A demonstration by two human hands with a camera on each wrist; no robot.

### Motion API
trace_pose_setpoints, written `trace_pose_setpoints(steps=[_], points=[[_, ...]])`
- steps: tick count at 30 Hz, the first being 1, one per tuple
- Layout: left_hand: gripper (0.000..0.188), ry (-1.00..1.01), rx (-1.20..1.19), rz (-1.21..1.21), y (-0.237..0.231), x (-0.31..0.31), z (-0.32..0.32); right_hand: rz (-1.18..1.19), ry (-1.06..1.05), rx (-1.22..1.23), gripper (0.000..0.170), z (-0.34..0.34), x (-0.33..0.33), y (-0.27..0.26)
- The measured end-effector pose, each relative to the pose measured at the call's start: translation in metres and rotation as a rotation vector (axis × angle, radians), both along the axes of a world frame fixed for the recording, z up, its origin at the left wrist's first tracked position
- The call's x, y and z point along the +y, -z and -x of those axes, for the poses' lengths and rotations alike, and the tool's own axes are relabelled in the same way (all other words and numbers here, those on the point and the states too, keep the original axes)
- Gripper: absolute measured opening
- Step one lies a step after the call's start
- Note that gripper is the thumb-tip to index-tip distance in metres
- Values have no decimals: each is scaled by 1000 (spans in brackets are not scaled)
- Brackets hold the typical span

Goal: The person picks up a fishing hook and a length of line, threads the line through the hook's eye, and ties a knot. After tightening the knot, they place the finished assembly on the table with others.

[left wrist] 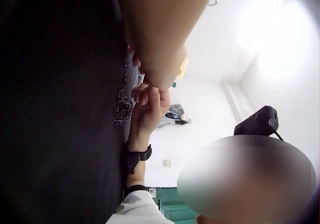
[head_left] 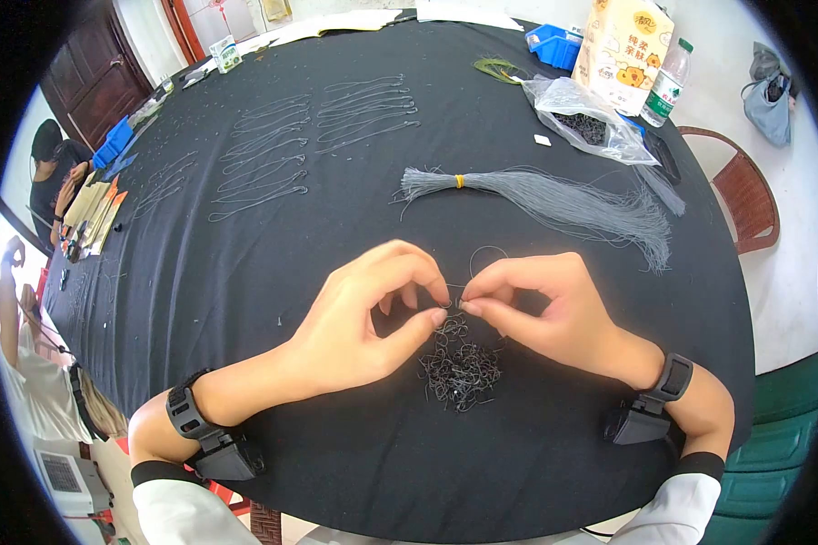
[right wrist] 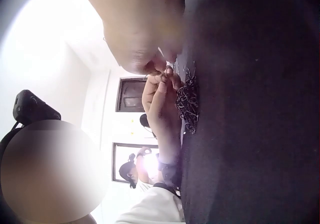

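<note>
Just above a pile of small dark hooks (head_left: 461,371), both hands meet in the head view. The left hand (head_left: 364,313) pinches a small dark hook between thumb and forefinger. Thumb and forefinger of the right hand (head_left: 554,309) pinch a thin line (head_left: 489,248) that arches up in a loop beside them. Their fingertips are close together; how line and hook touch is too small to tell. In the left wrist view the pile (left wrist: 123,109) lies beside the right hand (left wrist: 150,109); the right wrist view shows the left hand (right wrist: 162,104) by the pile (right wrist: 188,104).
A grey line bundle (head_left: 536,195) with a yellow tie lies beyond the hands. Looped lines (head_left: 264,150) lie in rows at the left. A plastic bag (head_left: 586,123), a bottle (head_left: 666,84) and a tissue pack (head_left: 623,50) stand at the back right. A person (head_left: 53,173) is at the far left.
</note>
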State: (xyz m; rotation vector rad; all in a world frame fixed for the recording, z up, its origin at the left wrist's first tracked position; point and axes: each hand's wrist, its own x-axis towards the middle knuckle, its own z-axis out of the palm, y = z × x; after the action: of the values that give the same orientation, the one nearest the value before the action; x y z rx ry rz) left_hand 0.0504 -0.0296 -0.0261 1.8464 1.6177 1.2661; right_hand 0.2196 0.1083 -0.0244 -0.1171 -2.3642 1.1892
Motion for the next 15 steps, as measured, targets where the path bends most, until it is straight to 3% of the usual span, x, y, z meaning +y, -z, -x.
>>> trace_pose_setpoints(steps=[5,15], points=[[15,-60,54,-58,-3,-1,-3,-272,-5,48,6,2,-1,0],[11,-30,114,-109,1,-1,-4,-275,11,112,6,4,-3,2]])
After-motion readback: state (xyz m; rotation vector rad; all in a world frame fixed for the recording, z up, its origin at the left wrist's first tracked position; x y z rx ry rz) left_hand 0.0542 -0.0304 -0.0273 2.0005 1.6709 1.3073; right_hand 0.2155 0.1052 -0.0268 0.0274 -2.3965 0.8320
